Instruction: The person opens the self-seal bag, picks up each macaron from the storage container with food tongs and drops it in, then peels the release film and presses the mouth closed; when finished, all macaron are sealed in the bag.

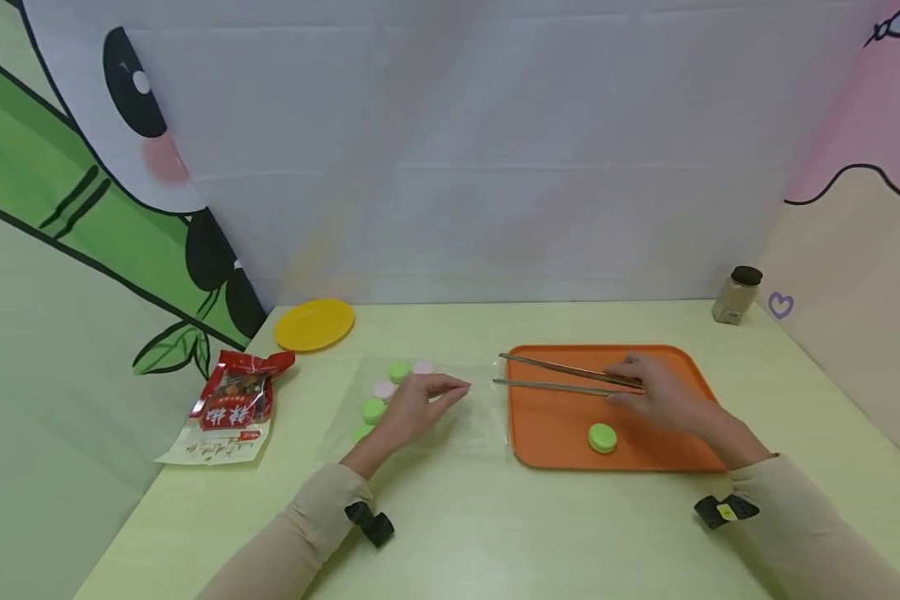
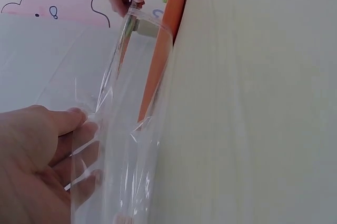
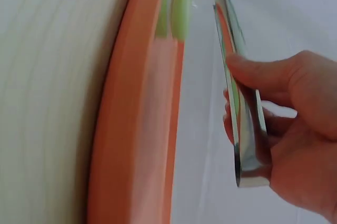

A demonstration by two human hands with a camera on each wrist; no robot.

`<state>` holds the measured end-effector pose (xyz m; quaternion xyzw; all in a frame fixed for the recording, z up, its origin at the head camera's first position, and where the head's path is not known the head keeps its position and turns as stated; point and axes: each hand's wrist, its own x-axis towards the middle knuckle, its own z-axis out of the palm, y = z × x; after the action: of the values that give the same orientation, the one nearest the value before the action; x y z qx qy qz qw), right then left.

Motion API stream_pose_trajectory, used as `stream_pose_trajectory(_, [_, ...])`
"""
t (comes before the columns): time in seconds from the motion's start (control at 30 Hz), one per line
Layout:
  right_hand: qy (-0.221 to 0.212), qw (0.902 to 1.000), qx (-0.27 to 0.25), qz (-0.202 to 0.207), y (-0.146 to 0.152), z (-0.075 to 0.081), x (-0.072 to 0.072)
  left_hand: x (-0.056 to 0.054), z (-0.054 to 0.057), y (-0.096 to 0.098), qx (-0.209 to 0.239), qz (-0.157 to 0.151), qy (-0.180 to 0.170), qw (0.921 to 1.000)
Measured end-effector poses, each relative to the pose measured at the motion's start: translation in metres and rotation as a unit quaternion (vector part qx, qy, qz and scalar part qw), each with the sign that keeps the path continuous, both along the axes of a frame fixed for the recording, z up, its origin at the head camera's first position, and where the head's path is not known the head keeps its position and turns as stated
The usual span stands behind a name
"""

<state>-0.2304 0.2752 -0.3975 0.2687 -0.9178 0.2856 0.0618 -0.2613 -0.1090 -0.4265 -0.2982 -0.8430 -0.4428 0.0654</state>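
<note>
My left hand [image 1: 418, 406] pinches the edge of a clear plastic bag [image 2: 126, 166], thumb against fingertips, in the left wrist view. Several green and pale pink macarons [image 1: 373, 410] lie in the bag area, partly behind that hand. My right hand [image 1: 660, 396] grips metal tongs [image 3: 247, 150] over the orange tray [image 1: 555, 429]. The two arms of the tongs stand apart, with nothing between them, and their tips point left toward the bag. One green macaron [image 1: 602, 437] rests on the tray near its front edge.
A yellow plate [image 1: 315, 325] sits at the back left of the table. In front of it lies a red and white food packet [image 1: 236, 408] at the left edge. At the back right stands a jar with a black lid [image 1: 737, 296]. A printed cloth hangs behind the table.
</note>
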Motion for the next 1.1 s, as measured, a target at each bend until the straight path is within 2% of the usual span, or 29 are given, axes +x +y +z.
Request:
stream_pose_trajectory(0.27, [-0.013, 0.9985, 0.009, 0.053, 0.061, 0.005, 0.004, 0.000, 0.000, 0.000, -0.004, 0.006, -0.003, 1.0000])
stream_pose_trajectory(0.57, [-0.122, 0.9895, 0.002, 0.077, 0.107, 0.004, 0.003, 0.000, 0.002, -0.001, -0.005, 0.002, -0.001, 1.0000])
stream_pose_trajectory(0.67, [-0.136, 0.9862, -0.007, 0.095, 0.119, 0.000, 0.003, 0.000, 0.002, 0.000, -0.006, 0.004, 0.001, 1.0000])
stream_pose_trajectory(0.83, [-0.150, 0.9818, -0.011, 0.116, 0.135, -0.001, 0.005, 0.001, 0.002, 0.000, -0.006, 0.007, -0.013, 0.9999])
stream_pose_trajectory(1.1, [-0.179, 0.9765, -0.020, 0.119, 0.144, 0.002, 0.007, 0.001, 0.002, -0.002, -0.015, 0.013, -0.010, 0.9997])
